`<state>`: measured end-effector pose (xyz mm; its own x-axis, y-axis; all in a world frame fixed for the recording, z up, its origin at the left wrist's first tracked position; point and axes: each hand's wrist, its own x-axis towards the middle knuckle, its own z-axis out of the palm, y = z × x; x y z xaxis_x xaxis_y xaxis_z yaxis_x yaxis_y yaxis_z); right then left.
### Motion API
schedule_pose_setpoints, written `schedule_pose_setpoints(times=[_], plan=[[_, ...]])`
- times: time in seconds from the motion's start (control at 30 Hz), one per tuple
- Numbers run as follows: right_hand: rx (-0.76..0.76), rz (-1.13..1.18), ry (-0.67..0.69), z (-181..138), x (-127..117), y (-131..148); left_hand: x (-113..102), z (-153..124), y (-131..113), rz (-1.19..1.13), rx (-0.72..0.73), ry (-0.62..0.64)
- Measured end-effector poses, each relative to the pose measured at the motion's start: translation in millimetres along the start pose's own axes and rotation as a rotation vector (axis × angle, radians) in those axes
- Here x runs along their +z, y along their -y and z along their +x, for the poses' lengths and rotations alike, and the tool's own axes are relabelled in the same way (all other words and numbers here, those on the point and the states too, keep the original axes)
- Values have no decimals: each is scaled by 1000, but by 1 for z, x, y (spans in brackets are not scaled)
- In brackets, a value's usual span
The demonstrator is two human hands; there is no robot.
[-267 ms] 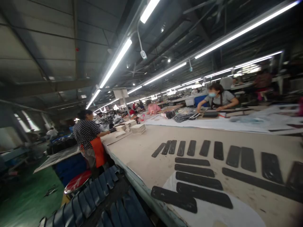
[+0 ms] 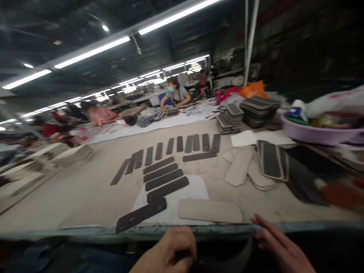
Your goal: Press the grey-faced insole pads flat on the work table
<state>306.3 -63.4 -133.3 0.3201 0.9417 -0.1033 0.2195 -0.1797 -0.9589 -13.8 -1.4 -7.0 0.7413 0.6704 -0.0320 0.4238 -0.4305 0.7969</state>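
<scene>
My left hand (image 2: 172,250) is at the table's front edge, its fingers curled in; whatever they hold is hidden. To its right, my right hand (image 2: 281,244) has its fingers stretched out and angled inward. Between the hands is a dark area with a faint curved grey edge, too dim and blurred to name. Just beyond them lies a beige rounded panel (image 2: 210,211), partly on a white sheet (image 2: 196,186). Several black strips (image 2: 167,179) lie in rows on the table (image 2: 93,197), one black strip (image 2: 141,215) close to the edge.
At the right are loose beige panels (image 2: 240,167), grey panels with pale borders (image 2: 271,161), stacked dark panels (image 2: 257,110) and a purple basin (image 2: 321,132). Pale stacks (image 2: 71,153) stand at the left. A masked person (image 2: 176,94) works across the table.
My view has swung right and down. Both my hands, the whole beige panel and the purple basin have come into view; the person in the orange apron at the left has gone out of view.
</scene>
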Motion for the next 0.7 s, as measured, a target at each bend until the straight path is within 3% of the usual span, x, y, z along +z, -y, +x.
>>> schedule_pose_setpoints(times=[0.13,0.3,0.4,0.53,0.7], plan=[[77,240,87,-8,-1,7,-9,-7,20,56,6,69],[92,214,70,-2,6,4,-11,1,22,-40,106,82],[129,173,139,-4,5,-2,-12,6,20,-141,150,65],[180,179,252,-6,7,-2,-15,7,23,-191,111,69],[206,133,152,-4,9,-2,-16,7,40,-253,-43,29]])
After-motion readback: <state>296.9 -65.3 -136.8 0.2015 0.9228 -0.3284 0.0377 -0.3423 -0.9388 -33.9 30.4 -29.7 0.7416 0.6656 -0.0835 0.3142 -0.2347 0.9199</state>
